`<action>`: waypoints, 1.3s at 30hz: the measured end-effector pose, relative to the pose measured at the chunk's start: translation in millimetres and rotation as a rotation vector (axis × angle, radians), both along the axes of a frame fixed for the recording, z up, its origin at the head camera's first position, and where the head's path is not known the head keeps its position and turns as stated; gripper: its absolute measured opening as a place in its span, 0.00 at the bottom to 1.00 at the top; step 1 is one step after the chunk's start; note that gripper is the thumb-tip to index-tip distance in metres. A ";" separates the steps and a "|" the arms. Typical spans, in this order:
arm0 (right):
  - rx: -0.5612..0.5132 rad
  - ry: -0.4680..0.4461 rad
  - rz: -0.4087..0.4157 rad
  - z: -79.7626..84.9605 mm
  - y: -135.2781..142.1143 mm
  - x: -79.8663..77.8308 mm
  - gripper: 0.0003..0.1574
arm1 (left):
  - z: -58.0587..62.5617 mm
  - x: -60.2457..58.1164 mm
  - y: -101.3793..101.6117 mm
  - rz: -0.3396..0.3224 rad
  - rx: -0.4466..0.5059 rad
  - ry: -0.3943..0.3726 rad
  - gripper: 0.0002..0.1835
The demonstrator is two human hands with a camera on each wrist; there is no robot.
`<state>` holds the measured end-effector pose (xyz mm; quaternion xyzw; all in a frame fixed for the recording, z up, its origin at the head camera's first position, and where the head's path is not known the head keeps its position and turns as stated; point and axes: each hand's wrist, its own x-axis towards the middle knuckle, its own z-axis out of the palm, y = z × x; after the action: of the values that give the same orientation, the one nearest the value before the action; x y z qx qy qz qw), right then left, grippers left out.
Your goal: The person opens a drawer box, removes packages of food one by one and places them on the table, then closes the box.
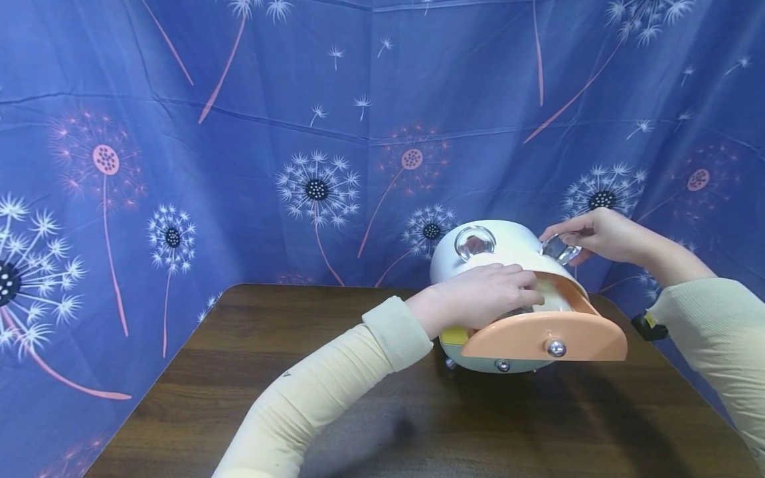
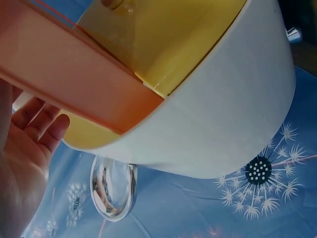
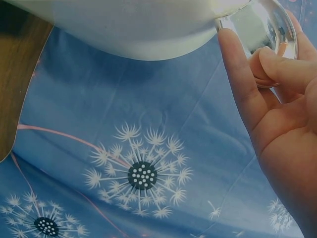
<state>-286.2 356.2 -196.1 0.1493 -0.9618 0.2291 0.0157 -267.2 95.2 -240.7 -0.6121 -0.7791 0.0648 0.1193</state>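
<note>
Trouble could be arising at the white, rounded, smooth-walled body [image 1: 508,242], which is being borne on small silver feet [image 1: 451,364] toward the far right of the brown wood-grain table [image 1: 239,372]. If the shiny silver round disc [image 1: 560,249] at its side were being pulled hard, the body might be tipped or the disc worked loose, since a grip is being taken on one small fitting. Weight is probably being thrown forward too, as the peach-orange, half-round drawer front [image 1: 514,338] is being held out from the body. Were the drawer being pushed in, fingers could be nipped.

The disc is being pinched between the thumb and fingers of the right hand [image 1: 609,236], the grip being kept narrow. The left hand [image 1: 487,292] is being held over the drawer opening, its fingers slightly bent; whether anything is being grasped there cannot be told.
</note>
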 end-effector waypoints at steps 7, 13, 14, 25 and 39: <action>-0.001 0.004 0.002 0.2 -0.1 0.3 0.20 | -2.3 1.0 6.8 -0.008 -0.028 0.048 0.22; -0.004 -0.005 0.002 0.2 -0.7 0.0 0.20 | -7.5 3.0 12.1 0.002 -0.089 0.118 0.20; -0.003 -0.007 0.002 0.2 -0.8 0.0 0.20 | -8.5 3.4 13.0 0.008 -0.098 0.119 0.20; -0.007 0.006 0.006 -0.5 0.1 0.3 0.20 | -11.7 4.3 17.3 0.015 -0.113 0.122 0.19; -0.003 0.003 0.007 -0.7 1.0 0.0 0.20 | -14.1 5.0 21.4 0.034 -0.115 0.077 0.18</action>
<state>-286.2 357.2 -196.8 0.1529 -0.9609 0.2304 0.0166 -262.2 116.6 -254.8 -0.6018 -0.7790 0.1352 0.1127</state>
